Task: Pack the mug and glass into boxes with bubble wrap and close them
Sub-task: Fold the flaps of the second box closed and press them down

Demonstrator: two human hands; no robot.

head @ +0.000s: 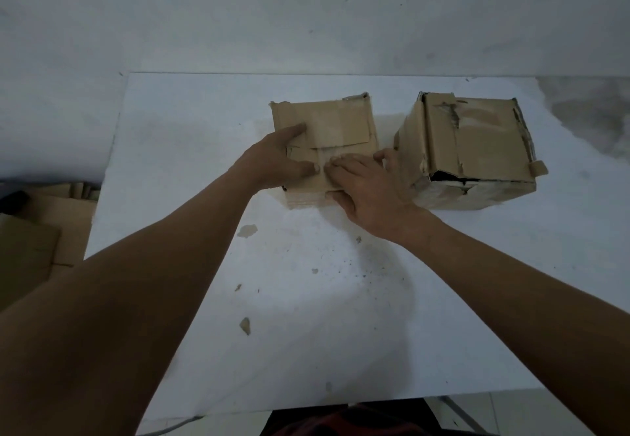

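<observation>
Two worn cardboard boxes stand on the white table. The left box has its top flaps folded down. My left hand lies flat on its near flaps, fingers straight and pressing. My right hand presses the same flaps from the right, with the thumb against the box's front edge. The right box is larger and torn, its flaps folded shut with a dark gap at the front edge. Neither hand touches it. Mug, glass and bubble wrap are not visible.
Flattened cardboard pieces lie on the floor left of the table. Small cardboard scraps dot the tabletop. A pale wall stands just behind the table's far edge.
</observation>
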